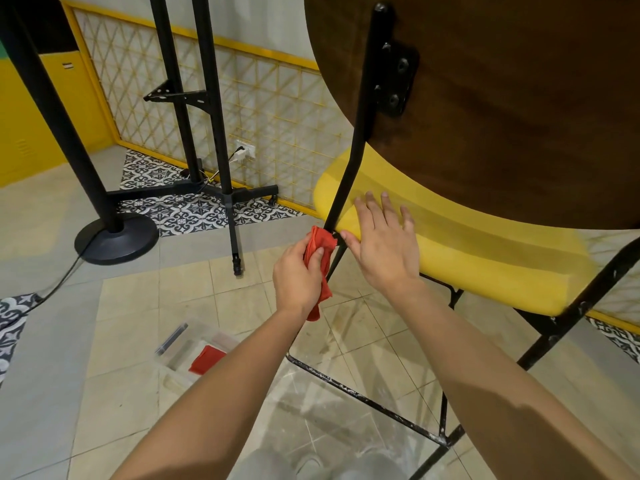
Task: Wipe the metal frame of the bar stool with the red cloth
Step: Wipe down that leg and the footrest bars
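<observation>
The bar stool stands at the right, with a yellow seat (460,244), a brown wooden backrest (519,98) and a black metal frame (356,133). My left hand (298,275) grips the red cloth (320,258), wrapped around the black upright where it meets the seat's front corner. Part of the cloth hangs below my fist. My right hand (384,240) lies flat with spread fingers on the seat's left edge, right next to the cloth. Lower frame bars (363,398) with white scuffs run beneath my arms.
A clear plastic box (194,348) with a red item inside lies on the tiled floor at lower left. Black stands (214,109) and a round-based pole (114,237) with a cable stand at the left, before a yellow lattice wall panel (270,109).
</observation>
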Action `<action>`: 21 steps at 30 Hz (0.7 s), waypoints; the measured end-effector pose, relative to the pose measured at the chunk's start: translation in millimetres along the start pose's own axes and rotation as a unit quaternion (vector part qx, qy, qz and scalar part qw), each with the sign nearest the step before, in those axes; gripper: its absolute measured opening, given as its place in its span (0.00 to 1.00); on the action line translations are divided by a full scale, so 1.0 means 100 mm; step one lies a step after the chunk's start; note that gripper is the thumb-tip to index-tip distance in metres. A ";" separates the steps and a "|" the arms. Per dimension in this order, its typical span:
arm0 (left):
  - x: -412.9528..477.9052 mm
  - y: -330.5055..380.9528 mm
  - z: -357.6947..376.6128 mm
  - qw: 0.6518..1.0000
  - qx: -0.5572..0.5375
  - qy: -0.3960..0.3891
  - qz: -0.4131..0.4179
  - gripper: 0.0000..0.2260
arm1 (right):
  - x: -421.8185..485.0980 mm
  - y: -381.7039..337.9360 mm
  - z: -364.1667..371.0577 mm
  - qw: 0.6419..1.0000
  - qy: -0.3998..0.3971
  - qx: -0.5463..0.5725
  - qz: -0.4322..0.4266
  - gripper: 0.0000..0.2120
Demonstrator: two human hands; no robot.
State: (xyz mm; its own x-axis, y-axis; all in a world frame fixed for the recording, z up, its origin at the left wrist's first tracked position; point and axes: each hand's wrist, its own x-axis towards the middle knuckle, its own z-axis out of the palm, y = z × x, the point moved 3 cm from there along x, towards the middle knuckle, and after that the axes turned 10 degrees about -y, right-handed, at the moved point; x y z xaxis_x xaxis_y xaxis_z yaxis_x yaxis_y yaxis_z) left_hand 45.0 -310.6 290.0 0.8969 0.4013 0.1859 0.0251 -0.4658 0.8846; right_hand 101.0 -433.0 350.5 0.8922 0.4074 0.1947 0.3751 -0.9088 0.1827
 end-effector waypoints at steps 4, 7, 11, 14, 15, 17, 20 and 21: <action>-0.01 0.11 -0.11 0.997 0.000 0.036 0.065 0.17 | 0.00 0.00 0.00 1.000 0.005 0.002 0.002 0.30; -0.02 0.21 -0.04 0.995 -0.002 0.027 0.096 0.20 | -0.01 -0.01 0.00 1.000 0.003 -0.001 -0.002 0.29; -0.10 0.15 0.04 0.997 0.042 0.042 0.051 0.19 | 0.00 -0.01 0.00 1.000 0.009 -0.003 0.001 0.30; -0.11 -0.05 0.02 0.999 0.050 0.000 0.003 0.16 | 0.00 0.00 0.01 1.000 0.006 -0.003 0.002 0.30; -0.10 -0.11 0.01 0.999 0.043 -0.018 -0.015 0.16 | 0.00 0.00 0.01 1.000 0.005 -0.003 0.002 0.30; -0.07 -0.16 -0.03 0.999 0.030 -0.030 -0.033 0.17 | 0.00 0.00 0.00 1.000 0.008 -0.002 0.000 0.30; -0.04 -0.08 -0.04 0.999 -0.024 0.008 -0.029 0.16 | 0.00 0.00 0.00 1.000 0.016 -0.005 0.000 0.29; -0.03 -0.03 -0.03 0.998 -0.046 0.021 -0.028 0.16 | 0.00 0.00 0.00 1.000 0.019 -0.007 0.001 0.30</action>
State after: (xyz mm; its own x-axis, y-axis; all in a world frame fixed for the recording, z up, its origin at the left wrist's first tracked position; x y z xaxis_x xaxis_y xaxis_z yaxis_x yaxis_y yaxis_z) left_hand 41.1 -308.0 287.8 0.8755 0.4591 0.1508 0.0332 -0.3686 0.9290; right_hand 101.2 -432.5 350.5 0.8829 0.4085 0.2318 0.3693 -0.9087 0.1949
